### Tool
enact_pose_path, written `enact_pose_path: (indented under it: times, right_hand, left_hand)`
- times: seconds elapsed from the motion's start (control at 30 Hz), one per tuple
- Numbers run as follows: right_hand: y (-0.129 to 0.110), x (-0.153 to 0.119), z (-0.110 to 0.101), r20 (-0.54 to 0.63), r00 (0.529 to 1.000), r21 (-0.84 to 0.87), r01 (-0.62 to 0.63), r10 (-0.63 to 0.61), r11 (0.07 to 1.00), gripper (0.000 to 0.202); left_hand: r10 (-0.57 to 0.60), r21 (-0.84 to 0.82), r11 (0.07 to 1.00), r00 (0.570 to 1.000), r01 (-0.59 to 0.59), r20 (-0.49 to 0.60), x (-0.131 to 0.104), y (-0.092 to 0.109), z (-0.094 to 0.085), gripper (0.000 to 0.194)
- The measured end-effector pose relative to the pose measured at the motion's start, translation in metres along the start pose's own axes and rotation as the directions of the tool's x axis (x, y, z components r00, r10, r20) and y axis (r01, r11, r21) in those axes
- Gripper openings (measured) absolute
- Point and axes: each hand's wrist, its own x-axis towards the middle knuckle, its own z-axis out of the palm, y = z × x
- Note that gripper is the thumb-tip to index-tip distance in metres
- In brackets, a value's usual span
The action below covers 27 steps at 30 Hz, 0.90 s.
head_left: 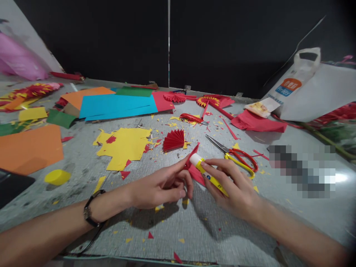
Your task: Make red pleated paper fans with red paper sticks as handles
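Observation:
My right hand (235, 185) is closed around a yellow glue stick (213, 180), its white end tilted up and left against a small red folded paper (196, 175). My left hand (164, 183) pinches that paper by its left edge, with the other fingers curled. Part of the paper is hidden behind the glue stick and fingers. Just beyond the hands lies a pleated red paper fan (174, 140). Scissors with red and yellow handles (240, 160) rest partly open beyond my right hand. A round yellow cap-like piece (57, 177) is near my left forearm.
Cut yellow paper (125, 146) lies left of the fan. Blue sheets (119, 105) and orange paper (32, 148) are further left. Red-handled scissors (191, 118) lie beyond the fan. A white plastic bag (308, 89) stands at the right. Paper scraps litter the table.

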Motion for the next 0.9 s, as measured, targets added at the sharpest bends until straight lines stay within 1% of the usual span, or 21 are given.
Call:
enact_pose_path:
  times: [0.07,0.2,0.37,0.53,0.6,0.67,0.7,0.77,0.8,0.83,0.9]
  right_hand:
    - [0.0,0.0,0.0,-0.007,1.0,0.007,0.011,-0.011,1.0,0.033]
    - [-0.002,0.001,-0.002,-0.024,0.999,0.001,0.026,-0.026,1.0,0.03]
    - [-0.004,0.0,-0.003,-0.016,0.999,0.021,0.039,-0.039,0.999,0.032]
    - [-0.005,-0.001,-0.003,-0.017,0.999,0.028,0.043,-0.043,0.999,0.031]
    - [-0.005,-0.001,-0.003,-0.019,0.999,0.017,0.042,-0.042,0.999,0.029]
    - [-0.004,-0.001,-0.002,-0.016,0.999,0.006,0.042,-0.042,0.999,0.028]
    - [-0.004,0.0,-0.002,-0.011,0.999,0.003,0.047,-0.046,0.999,0.028]
    - [-0.004,0.001,-0.002,-0.003,0.998,-0.001,0.056,-0.056,0.998,0.028]
    - [-0.005,0.001,-0.003,0.001,0.998,-0.001,0.059,-0.059,0.998,0.029]
    - [-0.005,0.002,-0.003,0.004,0.998,-0.001,0.063,-0.063,0.998,0.029]
    - [-0.008,0.003,-0.005,0.012,0.998,0.003,0.065,-0.065,0.998,0.029]
  left_hand:
    - [0.011,0.016,1.0,1.0,-0.012,0.016,-0.001,-0.002,0.0,0.08]
    - [0.013,0.018,1.0,1.0,-0.014,0.022,-0.001,-0.003,-0.001,0.083]
    - [0.0,0.006,1.0,0.999,-0.001,0.036,-0.002,-0.004,-0.002,0.087]
    - [0.007,0.003,1.0,0.999,-0.007,0.046,-0.002,-0.006,-0.002,0.088]
    - [0.012,-0.001,1.0,0.999,-0.012,0.033,-0.002,-0.005,-0.001,0.088]
    - [-0.014,0.002,1.0,0.999,0.014,-0.031,0.0,-0.002,0.0,0.081]
    - [-0.039,0.011,0.999,0.996,0.04,-0.083,0.001,0.0,0.0,0.072]
    - [-0.092,0.051,0.993,0.975,0.105,-0.203,0.003,0.005,0.0,0.052]
    - [-0.109,0.078,0.988,0.96,0.133,-0.256,0.004,0.008,-0.001,0.045]
    - [-0.112,0.107,0.983,0.948,0.15,-0.299,0.005,0.01,-0.002,0.042]
    - [-0.078,0.177,0.973,0.933,0.148,-0.353,0.006,0.014,-0.004,0.039]
